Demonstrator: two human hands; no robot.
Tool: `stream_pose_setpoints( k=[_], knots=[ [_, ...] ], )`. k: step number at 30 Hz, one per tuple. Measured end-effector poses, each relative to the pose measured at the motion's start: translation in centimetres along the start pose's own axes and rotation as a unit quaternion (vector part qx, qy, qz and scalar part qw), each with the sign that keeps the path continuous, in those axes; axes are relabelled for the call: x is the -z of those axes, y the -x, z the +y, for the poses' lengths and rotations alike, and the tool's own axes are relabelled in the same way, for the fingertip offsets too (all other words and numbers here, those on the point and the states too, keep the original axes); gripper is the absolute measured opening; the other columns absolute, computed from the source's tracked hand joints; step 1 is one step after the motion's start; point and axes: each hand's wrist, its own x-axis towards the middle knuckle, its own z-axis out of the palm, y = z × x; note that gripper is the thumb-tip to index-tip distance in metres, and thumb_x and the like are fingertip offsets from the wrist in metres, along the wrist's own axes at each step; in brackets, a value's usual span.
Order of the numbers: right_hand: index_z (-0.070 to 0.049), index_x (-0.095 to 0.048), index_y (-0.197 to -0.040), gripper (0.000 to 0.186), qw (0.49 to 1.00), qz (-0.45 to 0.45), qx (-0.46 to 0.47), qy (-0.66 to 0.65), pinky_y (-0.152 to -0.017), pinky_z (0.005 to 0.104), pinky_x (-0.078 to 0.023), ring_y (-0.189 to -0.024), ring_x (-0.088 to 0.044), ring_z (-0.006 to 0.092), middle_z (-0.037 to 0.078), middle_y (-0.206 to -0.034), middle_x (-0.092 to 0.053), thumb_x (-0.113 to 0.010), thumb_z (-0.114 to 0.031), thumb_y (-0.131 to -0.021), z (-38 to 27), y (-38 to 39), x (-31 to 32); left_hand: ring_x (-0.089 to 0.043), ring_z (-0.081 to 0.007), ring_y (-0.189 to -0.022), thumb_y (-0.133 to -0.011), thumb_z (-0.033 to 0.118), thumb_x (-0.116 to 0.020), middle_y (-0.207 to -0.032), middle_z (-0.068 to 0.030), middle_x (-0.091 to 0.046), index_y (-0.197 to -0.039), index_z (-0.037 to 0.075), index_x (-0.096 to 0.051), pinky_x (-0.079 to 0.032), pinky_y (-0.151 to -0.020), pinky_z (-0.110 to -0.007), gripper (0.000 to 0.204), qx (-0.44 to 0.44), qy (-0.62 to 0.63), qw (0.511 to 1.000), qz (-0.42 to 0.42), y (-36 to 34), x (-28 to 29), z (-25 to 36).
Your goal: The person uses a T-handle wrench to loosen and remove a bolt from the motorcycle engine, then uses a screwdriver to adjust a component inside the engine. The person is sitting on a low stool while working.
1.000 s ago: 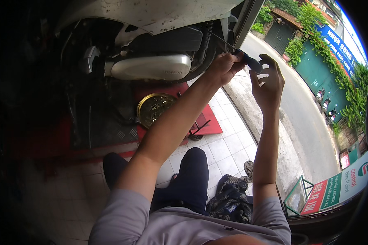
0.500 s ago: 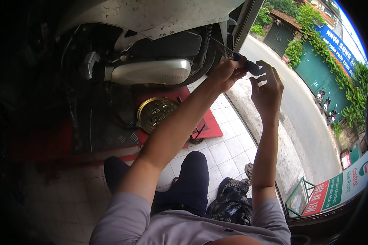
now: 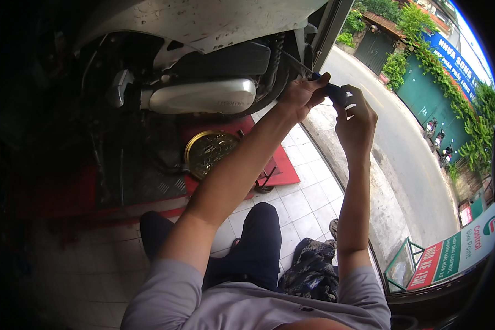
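A screwdriver with a dark blue handle (image 3: pixel 336 94) points up and left, its thin shaft running into the shaded rear of a motorbike (image 3: pixel 176 60); the tip is lost there. My left hand (image 3: pixel 301 100) closes around the front of the handle, thumb stretched along the top. At the butt end, the bent fingers of my right hand (image 3: pixel 357 116) grip the handle. Beneath the bike's silver engine cover (image 3: pixel 212 94), a round gold-rimmed tray (image 3: pixel 190 144) holds several small metal parts, partly hidden by my left forearm.
The bike stands over a red and black lift platform (image 3: pixel 286 170) on white floor tiles (image 3: pixel 297 206). A dark patterned cloth bundle (image 3: pixel 308 275) lies by my right knee. A green-framed sign stand (image 3: pixel 404 267) is at the lower right, beside the street (image 3: pixel 412 159).
My right hand has dropped slightly and its fingers have curled in around the handle's end. My left thumb has lifted and straightened. The screwdriver stays nearly in place.
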Motion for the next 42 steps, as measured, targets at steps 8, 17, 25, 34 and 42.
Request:
stream_pose_setpoints(
  k=[8, 17, 25, 34, 42],
  knots=[
    [-0.002, -0.059, -0.105, 0.019, 0.985, -0.064, -0.047, 0.156, -0.063, 0.0424, -0.049, -0.068, -0.066, 0.0338, 0.018, -0.075, -0.066, -0.057, -0.013, -0.089, 3.2, -0.1, -1.7, -0.058, -0.0155, -0.086, -0.092, 0.001, -0.053, -0.093, -0.0084, -0.057, -0.094, 0.001, -0.056, -0.051, -0.080, -0.027, 0.003, -0.014, 0.102, 0.992, -0.074, -0.5, 1.0, -1.3],
    [-0.003, -0.057, -0.103, 0.024, 0.999, -0.014, -0.036, 0.019, -0.062, 0.0403, -0.049, -0.067, -0.065, 0.0347, 0.018, -0.074, -0.065, -0.060, 0.002, -0.080, 0.3, 0.5, -0.8, -0.058, -0.0184, -0.090, -0.092, 0.002, -0.055, -0.095, -0.0080, -0.057, -0.101, 0.004, -0.054, -0.051, -0.087, -0.033, 0.009, -0.038, 0.043, 0.997, -0.054, 0.3, 0.7, -0.4],
    [-0.005, -0.063, -0.095, 0.027, 0.981, -0.055, -0.083, 0.166, -0.061, 0.0433, -0.048, -0.066, -0.064, 0.0366, 0.017, -0.065, -0.063, -0.050, -0.028, -0.094, 1.4, 0.1, -1.6, -0.060, -0.0242, -0.101, -0.091, -0.006, -0.048, -0.101, -0.0133, -0.058, -0.105, -0.002, -0.051, -0.050, -0.096, -0.040, 0.015, -0.082, 0.130, 0.985, -0.077, 1.1, -0.1, -0.9],
    [0.000, -0.060, -0.085, 0.018, 0.999, 0.014, 0.012, 0.026, -0.057, 0.0453, -0.047, -0.064, -0.063, 0.0400, 0.022, -0.061, -0.060, -0.060, -0.018, -0.088, 0.4, 0.1, -1.7, -0.060, -0.0201, -0.096, -0.091, -0.003, -0.050, -0.098, -0.0115, -0.059, -0.098, 0.000, -0.055, -0.050, -0.095, -0.038, 0.009, -0.062, 0.042, 0.996, -0.054, 0.8, -0.1, 0.0],
    [0.001, -0.065, -0.085, 0.032, 0.973, -0.095, -0.120, 0.174, -0.058, 0.0443, -0.048, -0.064, -0.062, 0.0412, 0.023, -0.062, -0.060, -0.054, -0.029, -0.092, 0.8, -0.6, -1.2, -0.059, -0.0221, -0.094, -0.093, 0.002, -0.050, -0.102, -0.0135, -0.056, -0.105, -0.004, -0.049, -0.051, -0.092, -0.037, 0.013, -0.033, 0.131, 0.987, -0.086, 0.5, 0.3, -0.7]
  ],
)
